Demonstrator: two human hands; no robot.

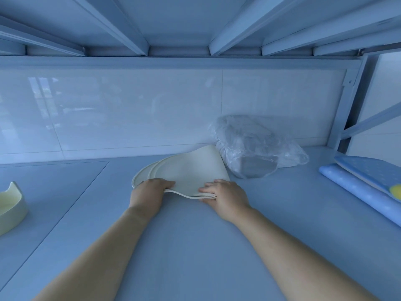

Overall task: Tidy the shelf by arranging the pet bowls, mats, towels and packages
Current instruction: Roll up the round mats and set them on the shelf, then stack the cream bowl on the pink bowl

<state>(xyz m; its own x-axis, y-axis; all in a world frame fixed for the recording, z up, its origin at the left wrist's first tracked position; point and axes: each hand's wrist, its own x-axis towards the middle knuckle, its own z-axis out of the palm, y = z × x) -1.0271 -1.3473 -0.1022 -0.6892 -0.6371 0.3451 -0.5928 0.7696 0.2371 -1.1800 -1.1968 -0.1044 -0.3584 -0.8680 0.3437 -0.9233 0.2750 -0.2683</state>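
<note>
My left hand [152,190] and right hand [223,194] each pinch the near edge of the thin cream rubbery pet mats [186,170], mid blue shelf [195,246], toward its back edge. The edge waves, so I judge them light and floppy; two spread grips suit.

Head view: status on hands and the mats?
Hands: left hand and right hand grip the cream mats at the near edge. Mats on the shelf, far corner curled up. Close behind: plastic-wrapped package; bowl far left, apart.
</note>
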